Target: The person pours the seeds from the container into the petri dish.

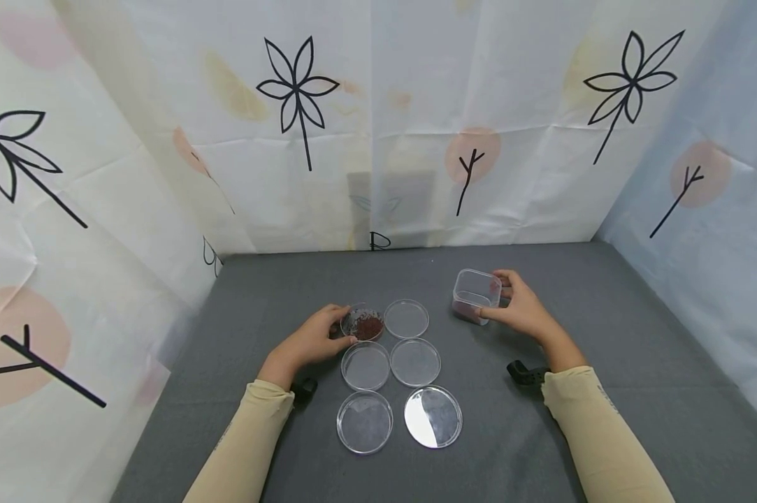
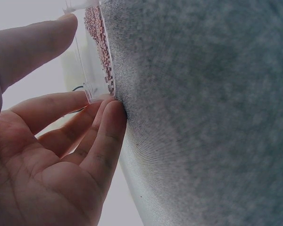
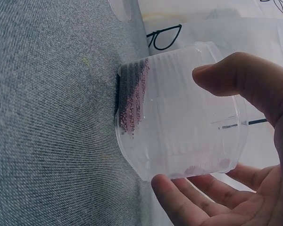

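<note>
My left hand point(image 1: 312, 339) holds a clear petri dish point(image 1: 349, 323) on the table between thumb and fingers. Reddish-brown granules point(image 1: 369, 327) are heaped toward one side of that dish; the left wrist view shows them as a sloping layer point(image 2: 98, 40) behind the clear wall. Over to the right, my right hand point(image 1: 523, 307) grips a clear plastic tub point(image 1: 477, 283) from its right side, thumb on one wall and fingers on the opposite one. Similar granules point(image 3: 134, 101) lie low in the tub against its ribbed wall, with a few point(image 3: 195, 169) along the finger side.
Beside and below the filled dish stand several other clear petri dishes, including one point(image 1: 406, 318) to its right and one point(image 1: 365, 365) just in front. The nearest right dish point(image 1: 433, 416) reflects bright light. A grey cloth point(image 1: 277, 279) covers the table, with patterned curtains point(image 1: 409, 140) around it.
</note>
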The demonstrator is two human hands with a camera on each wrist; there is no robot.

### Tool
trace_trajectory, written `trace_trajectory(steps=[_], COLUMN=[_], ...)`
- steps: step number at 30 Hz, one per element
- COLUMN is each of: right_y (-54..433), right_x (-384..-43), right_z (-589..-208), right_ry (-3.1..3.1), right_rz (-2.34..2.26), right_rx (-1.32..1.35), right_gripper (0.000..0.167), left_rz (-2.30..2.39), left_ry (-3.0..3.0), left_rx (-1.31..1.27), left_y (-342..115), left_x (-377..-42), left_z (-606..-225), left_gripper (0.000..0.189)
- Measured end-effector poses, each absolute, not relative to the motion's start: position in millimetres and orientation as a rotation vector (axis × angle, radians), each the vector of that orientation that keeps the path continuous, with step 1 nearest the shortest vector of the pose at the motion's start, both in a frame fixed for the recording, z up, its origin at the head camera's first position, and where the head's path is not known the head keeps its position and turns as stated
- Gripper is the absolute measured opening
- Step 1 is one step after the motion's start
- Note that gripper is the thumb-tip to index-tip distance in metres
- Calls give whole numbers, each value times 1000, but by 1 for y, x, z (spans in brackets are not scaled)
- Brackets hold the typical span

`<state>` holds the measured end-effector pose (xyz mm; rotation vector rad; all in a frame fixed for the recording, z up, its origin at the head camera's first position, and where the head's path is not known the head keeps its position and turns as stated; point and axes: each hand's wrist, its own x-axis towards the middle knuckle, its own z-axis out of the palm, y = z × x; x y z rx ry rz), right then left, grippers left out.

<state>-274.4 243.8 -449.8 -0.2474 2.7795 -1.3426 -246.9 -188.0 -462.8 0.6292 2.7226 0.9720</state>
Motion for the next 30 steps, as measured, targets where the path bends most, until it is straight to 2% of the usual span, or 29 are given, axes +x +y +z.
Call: trace_trajectory(steps=[12,30], right_y=[241,224], right_x=[-275,-266], right_z=[-449,-428], right_ry=[2731,2950], right_rz=[-1374,-1177], right_rx=[-296,-453], right_gripper=[104,102], left_rz=[981,975], left_ry=[2717,2738], left_rx=[642,679], left_y=[-190,-191], left_x=[-250,-251], left_z=[-467,-468], left_gripper=[70,70])
